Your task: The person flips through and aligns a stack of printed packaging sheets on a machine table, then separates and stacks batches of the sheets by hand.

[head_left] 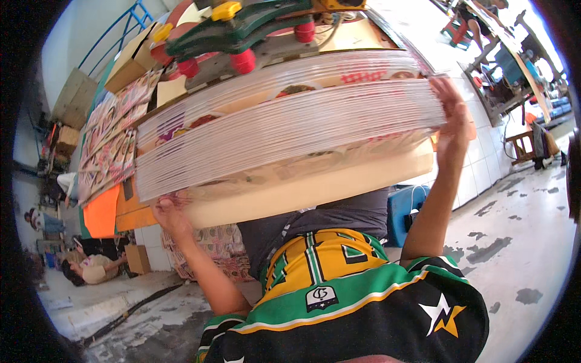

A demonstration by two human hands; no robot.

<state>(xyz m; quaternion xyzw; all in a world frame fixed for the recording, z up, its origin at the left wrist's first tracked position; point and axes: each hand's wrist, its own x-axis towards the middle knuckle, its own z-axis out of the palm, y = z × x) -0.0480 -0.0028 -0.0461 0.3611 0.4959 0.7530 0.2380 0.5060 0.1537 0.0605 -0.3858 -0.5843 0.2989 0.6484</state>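
Note:
A wide, thick stack of thin clear plastic sheets or bags (290, 121) stretches across the worktable in front of me. Its layered edges show as close pale lines, and printed food pictures show through in red, purple and orange. My left hand (173, 216) grips the near left corner, fingers wrapped over the edge. At the far right end, my right hand (451, 118) is slightly blurred and closes around the stack's side. Along the near side, a plain cream sheet (315, 192) hangs out below the layers toward my lap.
A dark green machine part (242, 33) with red feet and yellow knobs stands behind the stack. Printed sheets (112, 139) and an orange sheet (101, 212) lie at the left. A blue container (399, 215) sits beside my legs. Other people (97, 266) are farther off.

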